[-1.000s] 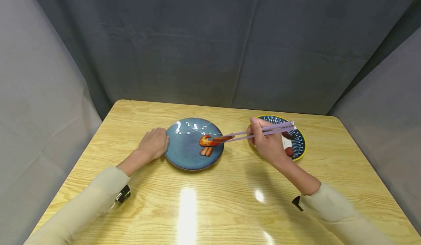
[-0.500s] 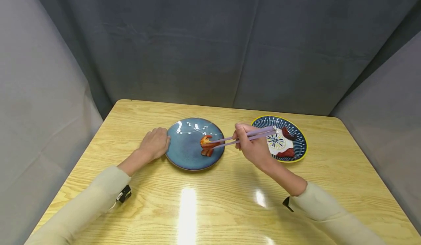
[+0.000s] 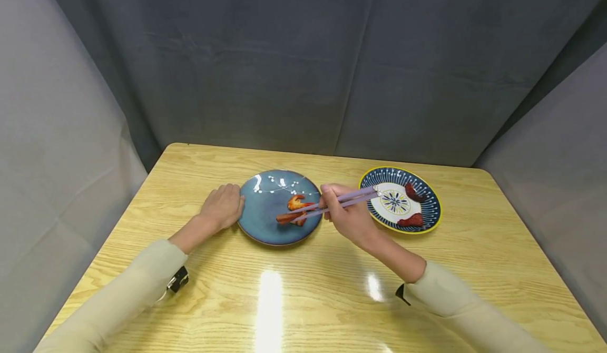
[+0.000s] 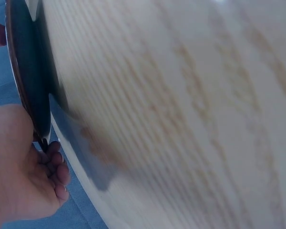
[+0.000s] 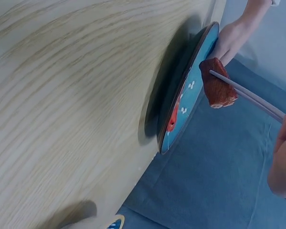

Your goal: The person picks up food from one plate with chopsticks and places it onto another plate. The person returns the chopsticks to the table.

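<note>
My left hand [image 3: 222, 206] holds the left rim of the blue plate [image 3: 261, 211]; in the left wrist view its thumb and curled fingers [image 4: 57, 174] meet at the plate's edge. My right hand [image 3: 348, 216] grips a pair of light purple chopsticks [image 3: 353, 199]. Between their tips is a reddish-brown piece of meat [image 3: 286, 218], seen above the plate in the right wrist view [image 5: 218, 88]. On the plate's right half lies an orange shrimp-like piece [image 3: 296, 202], with another brown piece [image 3: 301, 221] partly hidden behind the chopsticks.
Right of my right hand stands a patterned plate [image 3: 393, 203] with a yellow rim, bearing two dark red pieces of food [image 3: 411, 220]. Both plates are on a wooden table [image 3: 327, 290]. A dark curtain [image 3: 261, 79] hangs behind it, with pale cloth at both sides.
My right hand has moved left with the chopsticks and the meat, from beside the patterned plate to over the blue plate. The left hand has stayed on the rim.
</note>
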`<action>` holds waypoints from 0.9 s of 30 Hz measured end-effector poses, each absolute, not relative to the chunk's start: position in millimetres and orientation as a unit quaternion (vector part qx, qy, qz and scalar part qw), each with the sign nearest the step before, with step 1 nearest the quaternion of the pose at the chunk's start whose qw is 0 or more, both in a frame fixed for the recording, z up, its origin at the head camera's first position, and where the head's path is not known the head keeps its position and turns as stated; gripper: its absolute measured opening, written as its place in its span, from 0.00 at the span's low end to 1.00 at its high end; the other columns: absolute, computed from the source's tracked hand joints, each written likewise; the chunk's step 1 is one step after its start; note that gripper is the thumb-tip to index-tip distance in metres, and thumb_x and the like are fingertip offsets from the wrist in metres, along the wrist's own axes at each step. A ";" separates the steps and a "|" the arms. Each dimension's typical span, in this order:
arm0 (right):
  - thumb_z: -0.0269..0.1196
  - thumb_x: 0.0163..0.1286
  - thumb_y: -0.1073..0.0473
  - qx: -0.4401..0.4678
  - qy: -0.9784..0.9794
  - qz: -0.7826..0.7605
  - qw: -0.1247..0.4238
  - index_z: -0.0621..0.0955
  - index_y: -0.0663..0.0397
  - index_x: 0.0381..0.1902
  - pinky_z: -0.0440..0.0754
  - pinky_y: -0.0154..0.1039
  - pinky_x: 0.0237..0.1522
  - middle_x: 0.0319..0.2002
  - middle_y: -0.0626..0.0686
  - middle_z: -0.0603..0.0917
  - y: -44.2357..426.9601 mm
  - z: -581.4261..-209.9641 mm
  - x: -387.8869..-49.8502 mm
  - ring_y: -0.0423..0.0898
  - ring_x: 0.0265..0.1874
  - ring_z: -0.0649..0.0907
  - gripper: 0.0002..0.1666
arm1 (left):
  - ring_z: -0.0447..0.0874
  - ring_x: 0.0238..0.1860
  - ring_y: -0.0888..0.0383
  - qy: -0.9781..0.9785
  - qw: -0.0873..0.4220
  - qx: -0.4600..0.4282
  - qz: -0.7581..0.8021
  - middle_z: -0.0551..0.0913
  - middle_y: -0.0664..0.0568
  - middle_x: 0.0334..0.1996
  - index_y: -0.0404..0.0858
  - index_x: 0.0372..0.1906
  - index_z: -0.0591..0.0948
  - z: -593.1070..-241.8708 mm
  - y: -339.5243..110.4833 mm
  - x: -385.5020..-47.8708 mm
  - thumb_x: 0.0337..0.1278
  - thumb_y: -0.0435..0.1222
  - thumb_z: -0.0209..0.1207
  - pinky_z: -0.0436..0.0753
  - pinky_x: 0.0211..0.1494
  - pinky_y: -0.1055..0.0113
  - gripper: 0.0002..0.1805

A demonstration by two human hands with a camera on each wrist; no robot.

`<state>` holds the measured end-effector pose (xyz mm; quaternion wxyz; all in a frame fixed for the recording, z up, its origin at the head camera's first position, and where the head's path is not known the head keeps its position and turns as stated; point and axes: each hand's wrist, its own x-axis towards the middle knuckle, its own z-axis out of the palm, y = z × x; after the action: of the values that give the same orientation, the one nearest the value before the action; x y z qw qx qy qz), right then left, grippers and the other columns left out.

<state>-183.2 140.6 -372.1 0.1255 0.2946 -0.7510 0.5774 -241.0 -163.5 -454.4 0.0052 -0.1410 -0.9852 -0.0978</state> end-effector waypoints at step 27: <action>0.52 0.78 0.65 0.326 -0.749 0.569 0.095 0.74 0.64 0.19 0.64 0.33 0.14 0.14 0.50 0.73 114.2 -389.1 -195.1 0.50 0.11 0.73 0.23 | 0.73 0.34 0.47 -0.985 0.014 -0.144 -0.098 0.71 0.45 0.28 0.32 0.36 0.72 -456.8 -163.8 -242.6 0.76 0.39 0.44 0.73 0.38 0.53 0.15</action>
<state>-195.1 114.2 -389.1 0.0948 0.3263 -0.7486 0.5693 -242.6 -163.8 -456.8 0.0135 -0.1440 -0.9846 -0.0984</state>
